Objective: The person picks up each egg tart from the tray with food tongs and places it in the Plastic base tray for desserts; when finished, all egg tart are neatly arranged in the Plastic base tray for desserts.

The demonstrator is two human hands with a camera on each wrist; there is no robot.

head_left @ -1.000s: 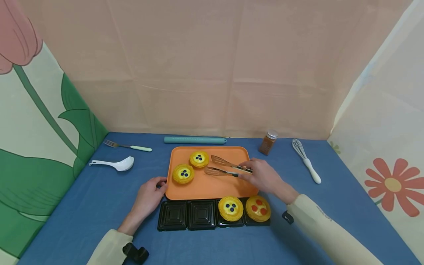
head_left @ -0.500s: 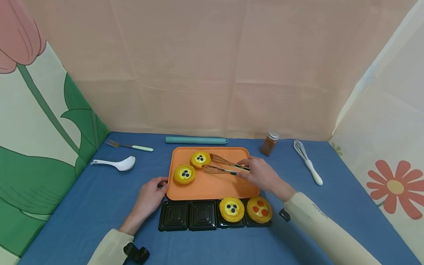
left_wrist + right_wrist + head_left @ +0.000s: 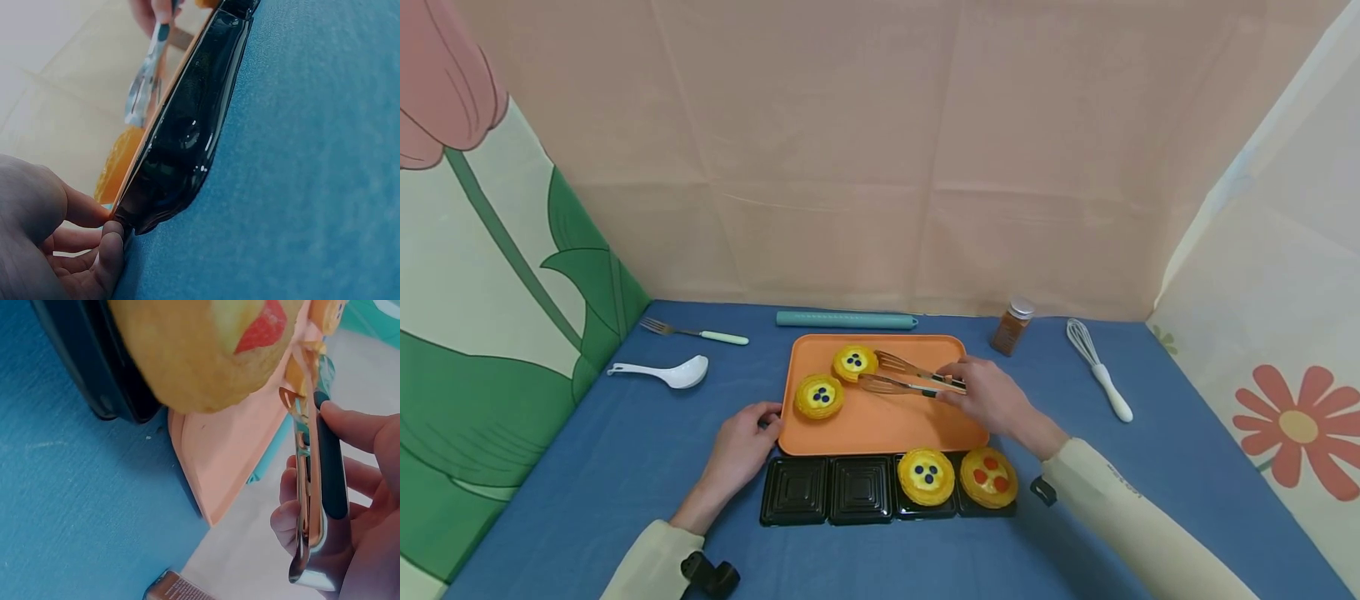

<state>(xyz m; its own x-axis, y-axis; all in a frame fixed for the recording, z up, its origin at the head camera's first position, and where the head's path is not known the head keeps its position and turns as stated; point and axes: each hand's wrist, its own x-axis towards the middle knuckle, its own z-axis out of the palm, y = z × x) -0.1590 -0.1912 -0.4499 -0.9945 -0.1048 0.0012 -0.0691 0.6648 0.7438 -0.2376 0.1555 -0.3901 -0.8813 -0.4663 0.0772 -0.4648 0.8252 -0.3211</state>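
My left hand [image 3: 741, 442] pinches the left rim of the orange tray [image 3: 895, 425], thumb above and a finger below in the left wrist view. My right hand [image 3: 996, 396] holds metal tongs [image 3: 328, 469] by their dark grips. The tongs' two ends stand apart over the tray, close to the right side of the rear egg tart [image 3: 854, 362]. A second egg tart [image 3: 818, 396] lies front-left of it; both bear dark blue dots. Along the tray's front edge sits a black four-cup tray [image 3: 861, 490]. Its two right cups hold a blue-dotted tart [image 3: 926, 477] and a red-dotted tart [image 3: 989, 477].
A teal rolling-pin-like stick [image 3: 846, 320] lies behind the orange tray. To the left are a fork [image 3: 722, 337] and a white ladle [image 3: 685, 372]. A brown jar with a silvery lid [image 3: 1011, 327] and a whisk [image 3: 1101, 371] stand and lie to the right.
The right hand has shifted the tongs slightly left, bringing their ends nearer the rear egg tart. The left hand has stayed at the tray's rim.
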